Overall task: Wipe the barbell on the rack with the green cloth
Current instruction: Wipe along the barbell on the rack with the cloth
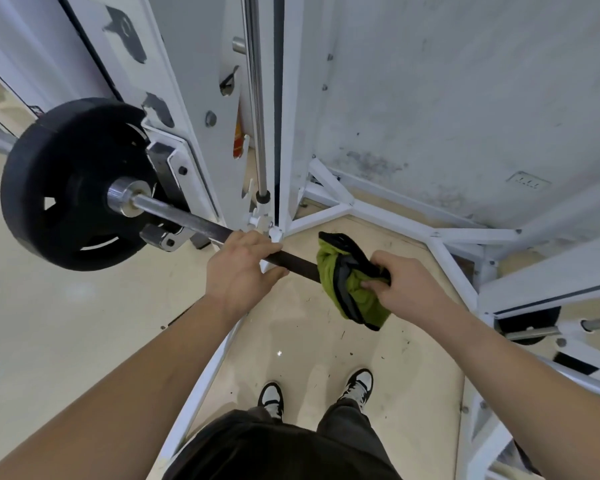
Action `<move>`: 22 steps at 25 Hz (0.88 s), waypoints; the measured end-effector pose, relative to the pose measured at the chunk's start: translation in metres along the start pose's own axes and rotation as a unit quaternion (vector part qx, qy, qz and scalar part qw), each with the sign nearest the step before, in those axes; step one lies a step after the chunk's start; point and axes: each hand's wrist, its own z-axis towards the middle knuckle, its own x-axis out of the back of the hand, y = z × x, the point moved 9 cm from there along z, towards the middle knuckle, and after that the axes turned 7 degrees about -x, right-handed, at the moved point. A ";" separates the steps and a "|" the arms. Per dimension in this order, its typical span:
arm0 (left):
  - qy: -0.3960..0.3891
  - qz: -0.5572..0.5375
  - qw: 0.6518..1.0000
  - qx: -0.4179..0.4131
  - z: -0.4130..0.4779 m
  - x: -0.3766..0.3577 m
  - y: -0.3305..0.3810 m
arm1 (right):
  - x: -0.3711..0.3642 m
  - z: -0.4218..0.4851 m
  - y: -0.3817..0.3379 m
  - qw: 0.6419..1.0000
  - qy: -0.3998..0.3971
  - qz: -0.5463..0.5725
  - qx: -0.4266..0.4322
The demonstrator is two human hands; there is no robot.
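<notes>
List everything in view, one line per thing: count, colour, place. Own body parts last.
barbell: one, steel grey, on the rack, left to centre
weight plate: one, black, barbell's left end
green cloth: one, green with dark edging, around the barbell
rack: one, white, chipped, behind the barbell
guide rod: one, chrome, upright in the rack
spare plate: one, black, partly hidden, right edge
wall: one, off-white, stained, upper right
floor: one, beige, underfoot
shoes: two, black and white, bottom centre
left hand: one, grips the bare barbell
right hand: one, grips the green cloth
</notes>
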 end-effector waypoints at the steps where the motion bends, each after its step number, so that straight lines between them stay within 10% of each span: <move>1: 0.006 -0.006 1.000 0.002 -0.001 0.001 0.000 | -0.002 0.001 -0.005 1.000 0.010 -0.010 0.001; 7: -0.008 0.009 1.000 -0.017 0.003 0.003 0.001 | -0.036 0.021 -0.073 0.992 0.008 0.123 0.039; 15: 0.039 -0.006 0.999 -0.019 -0.001 0.004 -0.001 | -0.004 0.001 -0.011 0.996 0.038 -0.079 0.008; 22: 0.009 0.022 1.000 -0.011 0.010 0.010 -0.004 | -0.043 0.025 -0.092 0.997 0.040 0.050 0.033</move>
